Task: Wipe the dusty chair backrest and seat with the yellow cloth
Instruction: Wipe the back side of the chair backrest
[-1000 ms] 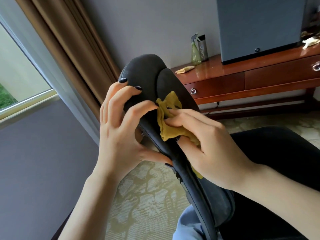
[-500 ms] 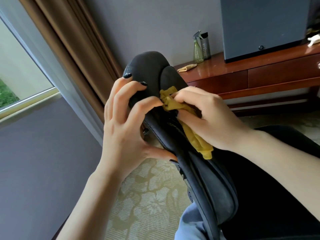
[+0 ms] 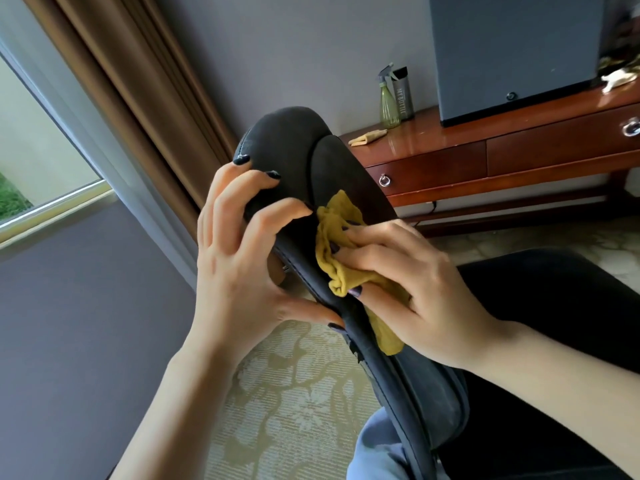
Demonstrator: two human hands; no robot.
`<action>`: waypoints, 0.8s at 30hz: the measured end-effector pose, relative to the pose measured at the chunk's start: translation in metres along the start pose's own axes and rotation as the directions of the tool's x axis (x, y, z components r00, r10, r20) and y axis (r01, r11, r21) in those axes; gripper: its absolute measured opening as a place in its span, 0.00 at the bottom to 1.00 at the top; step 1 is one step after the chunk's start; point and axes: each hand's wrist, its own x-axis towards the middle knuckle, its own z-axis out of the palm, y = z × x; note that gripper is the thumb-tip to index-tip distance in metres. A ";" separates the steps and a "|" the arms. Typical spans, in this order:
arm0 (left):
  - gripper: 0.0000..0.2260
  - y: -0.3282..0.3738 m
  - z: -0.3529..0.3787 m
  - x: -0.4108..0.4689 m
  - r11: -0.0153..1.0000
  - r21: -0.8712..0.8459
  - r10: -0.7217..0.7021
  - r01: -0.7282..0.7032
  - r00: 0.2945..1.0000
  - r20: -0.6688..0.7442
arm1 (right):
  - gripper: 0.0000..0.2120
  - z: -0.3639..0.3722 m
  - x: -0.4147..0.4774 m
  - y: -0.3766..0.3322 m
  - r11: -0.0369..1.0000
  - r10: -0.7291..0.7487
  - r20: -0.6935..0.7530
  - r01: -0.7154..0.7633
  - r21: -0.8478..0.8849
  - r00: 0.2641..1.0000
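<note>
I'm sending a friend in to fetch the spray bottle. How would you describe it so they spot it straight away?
Find the long reddish wooden sideboard against the grey wall. Near its left end, just left of the big grey box, two bottles stand together. The spray bottle is the left one: see-through green with a trigger top, beside an opaque grey bottle.

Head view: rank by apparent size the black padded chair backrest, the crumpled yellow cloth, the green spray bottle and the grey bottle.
1. black padded chair backrest
2. crumpled yellow cloth
3. green spray bottle and grey bottle: they look alike, so unranked. Both stand far from the camera, so their true size is unsure.
</note>
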 end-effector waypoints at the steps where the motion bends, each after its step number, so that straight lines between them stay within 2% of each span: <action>1: 0.40 0.000 0.000 0.000 1.000 0.008 0.006 -0.006 1.000 0.000 | 0.12 0.003 -0.004 0.003 0.999 -0.022 -0.018 0.021 -0.025 1.000; 5: 0.43 -0.001 -0.001 0.000 1.000 0.012 0.005 -0.006 1.000 0.008 | 0.11 0.010 -0.020 0.013 0.995 -0.081 -0.082 0.076 -0.068 0.993; 9: 0.41 0.002 -0.002 0.001 1.000 0.011 -0.013 0.012 1.000 0.023 | 0.11 0.010 -0.032 0.017 0.997 -0.053 -0.122 0.046 -0.060 0.991; 17: 0.36 0.011 -0.010 -0.002 0.994 0.091 -0.064 0.055 0.994 0.094 | 0.10 0.008 -0.055 0.009 0.996 0.094 -0.145 -0.092 0.021 0.985; 21: 0.36 0.017 -0.017 0.000 0.973 0.227 -0.087 0.045 0.980 0.180 | 0.10 0.003 -0.065 0.006 0.967 0.235 -0.128 -0.218 0.128 0.964; 24: 0.36 0.024 -0.023 0.004 0.939 0.343 -0.070 -0.034 0.956 0.286 | 0.10 0.000 -0.074 0.002 0.927 0.343 -0.091 -0.320 0.196 0.935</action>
